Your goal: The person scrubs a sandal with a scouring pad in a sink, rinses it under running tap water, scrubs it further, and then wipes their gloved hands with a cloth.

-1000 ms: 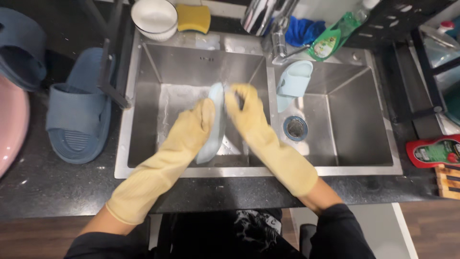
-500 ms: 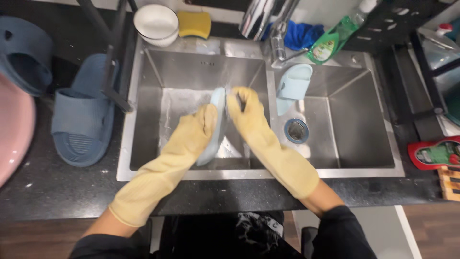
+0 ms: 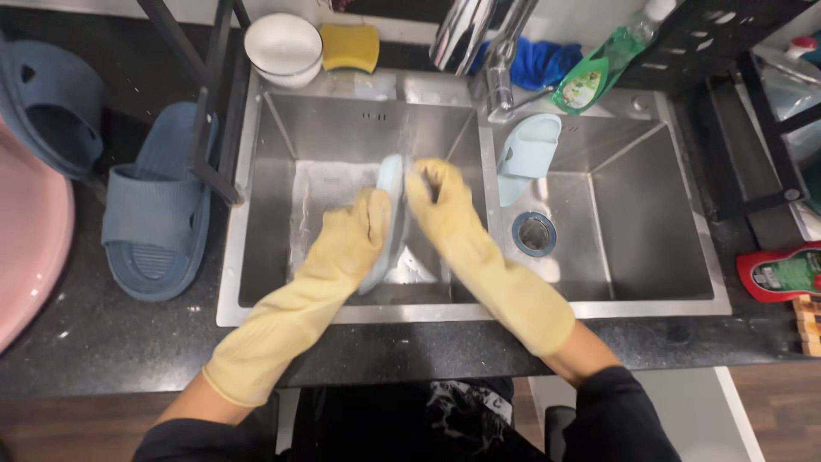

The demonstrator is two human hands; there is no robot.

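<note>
Both my hands wear long yellow rubber gloves over the left basin of a steel double sink (image 3: 342, 313). A light blue slipper (image 3: 391, 192) stands on edge between them. My left hand (image 3: 352, 238) grips it from the left side. My right hand (image 3: 446, 210) is curled against its upper end from the right. A small dark spot shows under those fingers, too blurred to make out. The basin floor under the slipper is wet and foamy.
A second light blue slipper (image 3: 526, 154) leans in the right basin above the drain (image 3: 534, 233). Two dark blue slippers (image 3: 158, 214) lie on the black counter at left, beside a pink tub (image 3: 26, 248). Behind the sink are a white bowl (image 3: 284, 47), yellow sponge (image 3: 351, 47), faucet (image 3: 479, 43) and green bottle (image 3: 599, 77).
Both hands stay on the slipper in the left basin, shifting only slightly against it. The view has drifted a little.
</note>
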